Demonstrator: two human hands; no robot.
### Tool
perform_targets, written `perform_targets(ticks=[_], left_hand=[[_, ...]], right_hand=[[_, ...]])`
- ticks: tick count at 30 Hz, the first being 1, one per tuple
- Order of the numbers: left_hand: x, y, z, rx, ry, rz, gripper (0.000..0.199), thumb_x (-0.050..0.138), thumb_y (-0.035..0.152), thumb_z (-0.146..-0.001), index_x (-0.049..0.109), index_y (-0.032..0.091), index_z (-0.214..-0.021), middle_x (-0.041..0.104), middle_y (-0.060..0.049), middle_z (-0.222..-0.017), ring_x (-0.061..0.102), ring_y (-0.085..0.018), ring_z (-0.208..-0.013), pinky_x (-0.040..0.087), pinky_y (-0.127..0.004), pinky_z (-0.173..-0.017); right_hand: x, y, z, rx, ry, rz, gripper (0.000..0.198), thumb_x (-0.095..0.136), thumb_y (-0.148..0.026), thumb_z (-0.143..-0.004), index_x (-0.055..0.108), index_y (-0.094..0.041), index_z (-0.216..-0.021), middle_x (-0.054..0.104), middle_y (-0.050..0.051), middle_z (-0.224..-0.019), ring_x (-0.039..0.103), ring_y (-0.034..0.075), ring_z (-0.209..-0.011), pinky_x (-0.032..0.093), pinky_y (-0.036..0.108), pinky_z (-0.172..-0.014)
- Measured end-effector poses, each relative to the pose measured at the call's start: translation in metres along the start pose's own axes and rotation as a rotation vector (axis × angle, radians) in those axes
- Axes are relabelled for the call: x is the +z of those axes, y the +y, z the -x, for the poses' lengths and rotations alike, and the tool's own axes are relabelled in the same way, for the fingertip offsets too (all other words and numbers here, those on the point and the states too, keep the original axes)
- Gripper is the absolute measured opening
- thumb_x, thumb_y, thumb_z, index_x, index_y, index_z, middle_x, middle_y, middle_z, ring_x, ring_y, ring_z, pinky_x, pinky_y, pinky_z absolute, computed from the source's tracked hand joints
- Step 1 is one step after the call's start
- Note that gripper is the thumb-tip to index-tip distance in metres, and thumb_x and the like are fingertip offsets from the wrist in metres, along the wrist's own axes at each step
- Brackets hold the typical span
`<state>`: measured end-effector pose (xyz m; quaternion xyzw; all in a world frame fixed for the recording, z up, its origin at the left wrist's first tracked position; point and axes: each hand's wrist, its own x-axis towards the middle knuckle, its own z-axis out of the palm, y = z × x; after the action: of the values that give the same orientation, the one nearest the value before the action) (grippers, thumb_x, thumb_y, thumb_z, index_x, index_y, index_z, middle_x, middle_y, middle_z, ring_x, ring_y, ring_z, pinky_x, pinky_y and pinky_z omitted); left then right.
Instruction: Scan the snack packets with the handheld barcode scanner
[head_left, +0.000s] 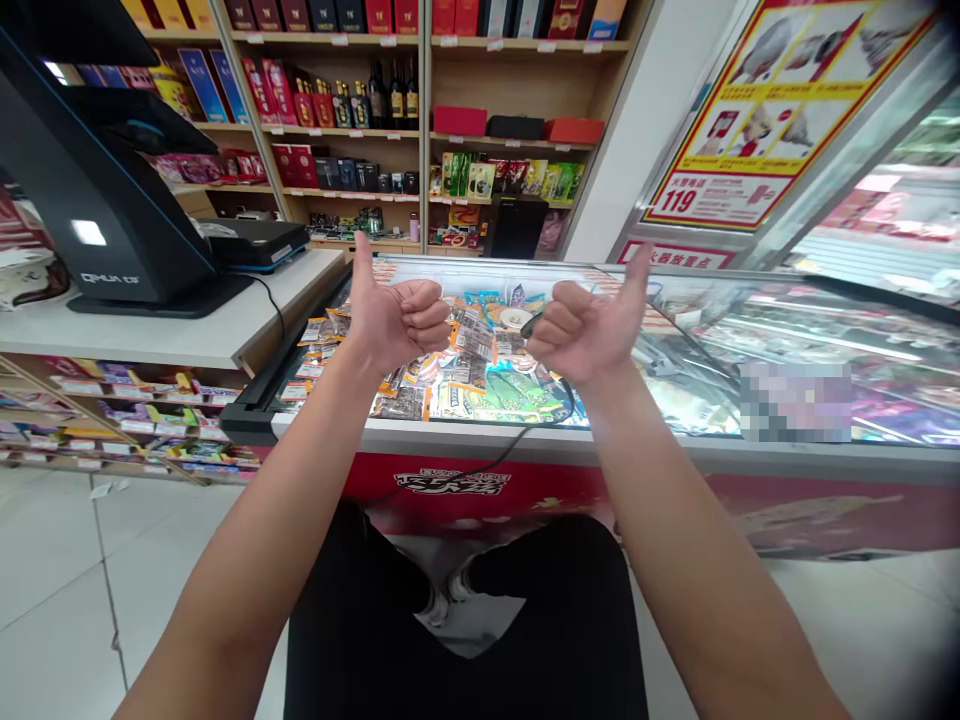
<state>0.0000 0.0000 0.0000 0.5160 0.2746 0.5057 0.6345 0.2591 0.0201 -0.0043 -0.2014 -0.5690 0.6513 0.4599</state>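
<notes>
Both my hands are raised over a glass-topped chest freezer [465, 432], thumbs pointing up and fingers curled in. My left hand [401, 318] is a closed fist with nothing in it, above packets with orange edges [401, 403]. My right hand [589, 325] is closed the same way, with no held thing visible. A dark object [531, 326] shows partly beside its knuckles, apparently behind the fist; the hand hides the rest. A black cable [517, 437] comes out below this hand, curves over the glass and hangs down the red front. Green packaging [517, 395] shows through the glass.
A counter [150, 335] at the left carries a dark checkout terminal [127, 220] and a black flat device [251, 243]. Shelves [337, 130] of boxes and bottles stand behind. A poster [724, 120] hangs at the right. My black-clad legs [465, 690] are against the freezer's front.
</notes>
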Motion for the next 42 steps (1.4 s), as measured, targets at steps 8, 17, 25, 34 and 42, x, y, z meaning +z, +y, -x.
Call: perform_targets(ticks=[8, 17, 25, 34, 42], left_hand=[[-0.007, -0.032, -0.007, -0.034, 0.154, 0.108, 0.08, 0.014, 0.102, -0.069, 0.027, 0.026, -0.049, 0.024, 0.004, -0.041, 0.023, -0.009, -0.035, 0.029, -0.03, -0.037], [-0.003, -0.035, -0.011, -0.051, 0.098, 0.057, 0.074, 0.034, 0.09, -0.082, 0.029, 0.024, -0.05, 0.025, 0.005, -0.045, 0.025, -0.008, -0.037, 0.025, -0.027, -0.039], [0.016, -0.091, -0.007, 0.13, 0.282, -0.082, 0.048, 0.06, 0.042, -0.09, 0.033, 0.02, -0.057, 0.027, 0.007, -0.05, 0.024, -0.004, -0.041, 0.015, -0.02, -0.042], [0.042, -0.134, -0.038, 0.081, 0.43, -0.13, 0.026, 0.061, 0.038, -0.087, 0.049, 0.02, -0.072, 0.052, 0.002, -0.065, 0.053, -0.01, -0.056, 0.037, -0.021, -0.048], [0.055, -0.145, -0.083, 0.086, 0.339, -0.191, 0.036, 0.07, 0.048, -0.08, 0.062, 0.016, -0.095, 0.073, -0.009, -0.095, 0.069, -0.021, -0.086, 0.052, -0.03, -0.071]], right_hand=[[-0.005, 0.019, -0.003, 0.1, 0.041, 0.033, 0.079, 0.02, -0.105, -0.066, 0.019, -0.026, -0.061, 0.013, -0.007, -0.049, 0.011, 0.013, -0.047, 0.024, 0.029, -0.044], [-0.025, 0.023, -0.007, -0.066, 0.308, 0.336, 0.062, 0.035, -0.081, -0.089, 0.034, -0.026, -0.062, 0.035, -0.002, -0.052, 0.038, 0.017, -0.052, 0.037, 0.03, -0.052], [-0.111, 0.089, 0.015, 0.374, 0.664, 1.538, 0.068, 0.074, -0.057, -0.076, 0.061, -0.012, -0.125, 0.065, 0.024, -0.123, 0.059, 0.041, -0.119, 0.046, 0.047, -0.095], [-0.097, 0.101, 0.025, 0.289, 0.655, 1.384, 0.043, 0.048, -0.053, -0.095, 0.061, -0.015, -0.113, 0.071, 0.018, -0.104, 0.068, 0.035, -0.097, 0.047, 0.038, -0.076], [-0.036, 0.104, 0.028, -0.178, 0.428, 1.267, 0.034, 0.061, -0.049, -0.09, 0.061, -0.019, -0.107, 0.067, 0.013, -0.107, 0.064, 0.028, -0.095, 0.048, 0.038, -0.08]])
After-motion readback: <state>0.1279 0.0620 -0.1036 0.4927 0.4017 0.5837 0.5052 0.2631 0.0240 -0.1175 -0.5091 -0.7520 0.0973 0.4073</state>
